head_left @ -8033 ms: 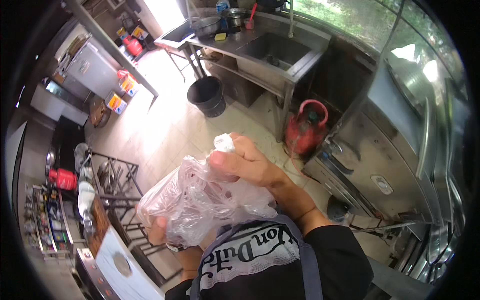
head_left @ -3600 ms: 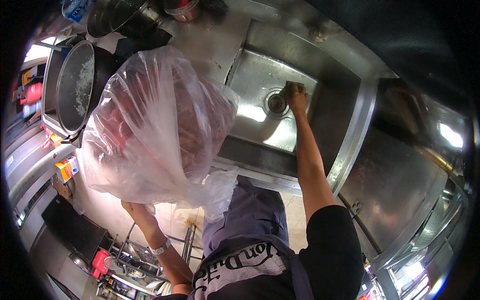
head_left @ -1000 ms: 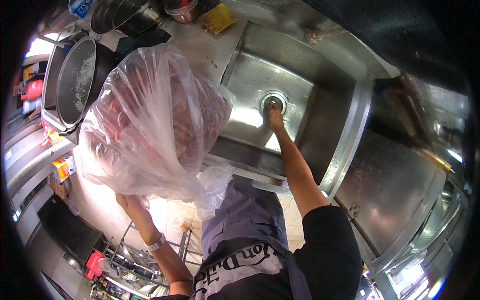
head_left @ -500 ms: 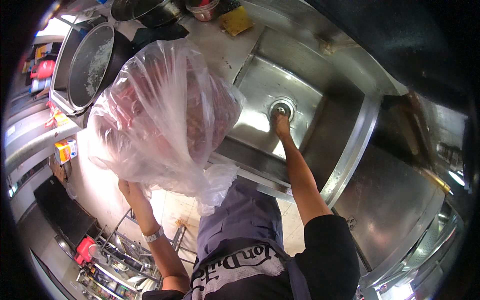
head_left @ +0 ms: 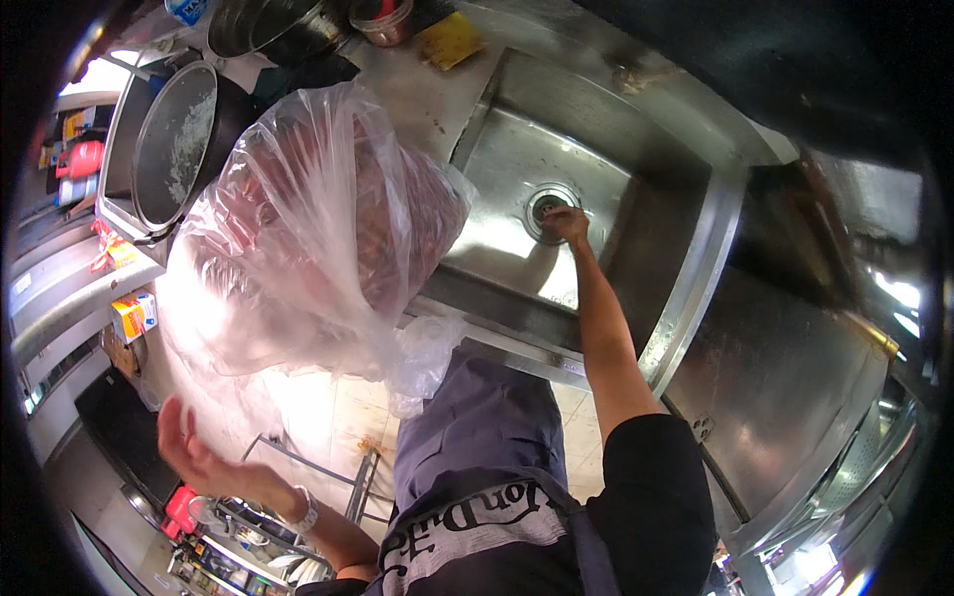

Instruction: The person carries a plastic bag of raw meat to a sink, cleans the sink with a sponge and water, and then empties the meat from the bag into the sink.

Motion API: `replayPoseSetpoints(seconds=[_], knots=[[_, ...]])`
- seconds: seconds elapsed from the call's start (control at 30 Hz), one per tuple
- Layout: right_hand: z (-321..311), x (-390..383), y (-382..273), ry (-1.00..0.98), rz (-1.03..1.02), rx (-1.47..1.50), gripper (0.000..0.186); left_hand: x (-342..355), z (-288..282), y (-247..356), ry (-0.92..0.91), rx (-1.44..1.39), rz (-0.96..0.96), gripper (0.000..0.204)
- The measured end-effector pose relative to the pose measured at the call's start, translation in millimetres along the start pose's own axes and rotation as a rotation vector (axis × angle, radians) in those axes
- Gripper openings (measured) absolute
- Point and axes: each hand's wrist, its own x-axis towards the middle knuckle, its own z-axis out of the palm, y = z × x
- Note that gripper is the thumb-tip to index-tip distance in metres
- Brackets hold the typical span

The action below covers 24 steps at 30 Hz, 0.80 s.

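At 8 o'clock the left hand is open wide, fingers spread, near a large clear plastic bag but apart from it. The bag, reddish contents showing through, sits at 10 o'clock on the steel desk, its bunched end pointing toward 5 o'clock. Toward 1 o'clock the right hand reaches into the sink, narrow, over the drain; whether it grips anything I cannot tell. Farther off are a dark basin at 10, a dark pan at 11 and a yellow sponge near 12.
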Motion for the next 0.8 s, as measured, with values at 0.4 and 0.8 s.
replayPoseSetpoints(seconds=[0.4, 0.8], knots=[[-20, -162, -276, 0.24, -0.228, -0.391, 0.014, -90, 104, 107, -1.283, -1.418, -0.895, 0.038], [67, -266, -337, 0.118, -0.561, -0.598, 0.026, -173, 204, 103, -1.374, -1.466, -1.61, 0.03]])
